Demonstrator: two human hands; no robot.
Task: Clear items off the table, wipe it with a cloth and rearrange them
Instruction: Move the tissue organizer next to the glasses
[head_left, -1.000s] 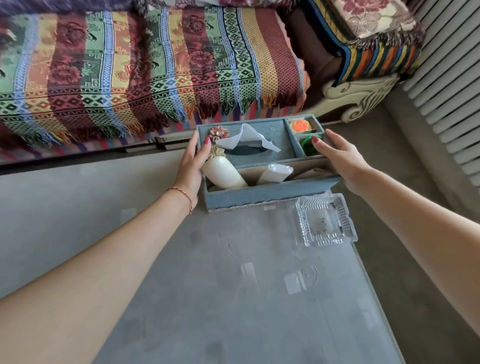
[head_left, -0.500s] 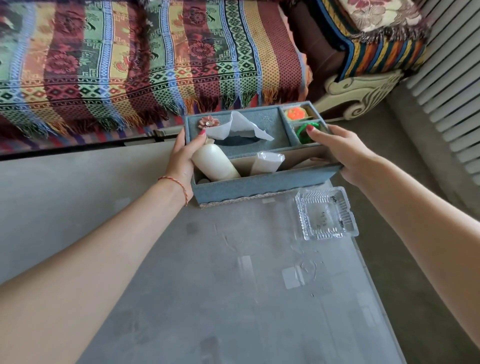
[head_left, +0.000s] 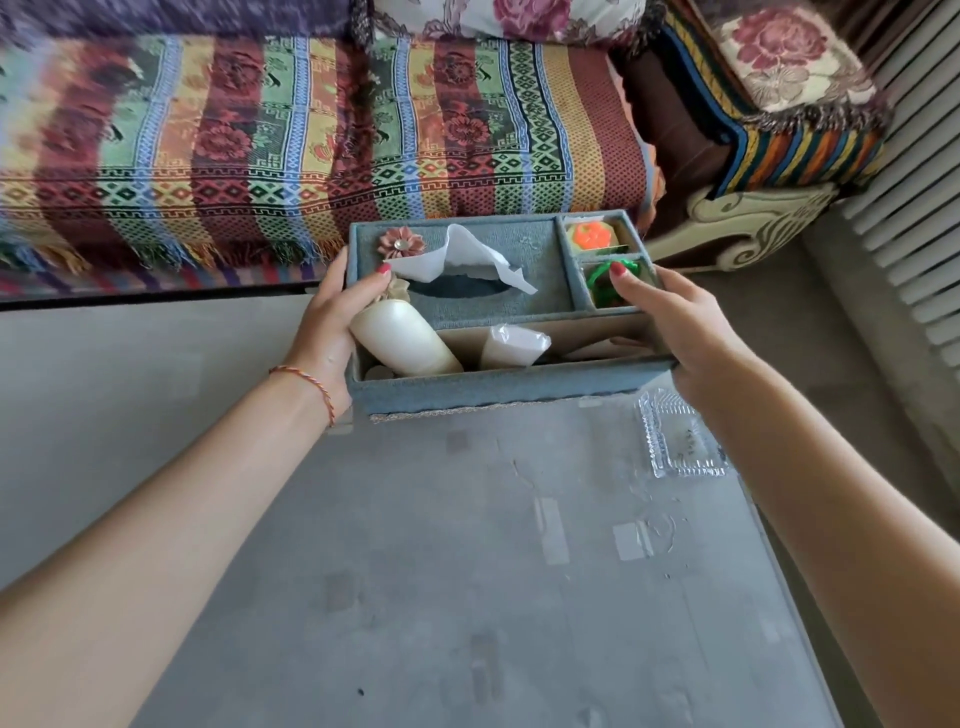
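Note:
A blue fabric organiser box (head_left: 498, 387) with a tissue slot is held above the far end of the grey glass table (head_left: 467, 571). My left hand (head_left: 332, 317) grips its left wall, thumb over the rim. At the other end, my right hand (head_left: 685, 322) grips the right wall, thumb inside the green-item compartment. A white tissue (head_left: 467, 254) sticks up from the slot. In the front tray lie a cream bottle (head_left: 402, 340) and a white tube (head_left: 511, 345). An orange item (head_left: 592, 236) and a green item (head_left: 605, 283) fill the two small compartments.
A clear glass ashtray (head_left: 675, 441) sits on the table near its right edge, partly behind my right forearm. A sofa with a striped patterned throw (head_left: 311, 145) runs along the far side. An armchair (head_left: 769, 119) stands at the back right, a white radiator (head_left: 914, 171) beside it.
Both hands have closed round the box's ends and raised it off the table, a little toward the sofa. The ashtray has stayed in place.

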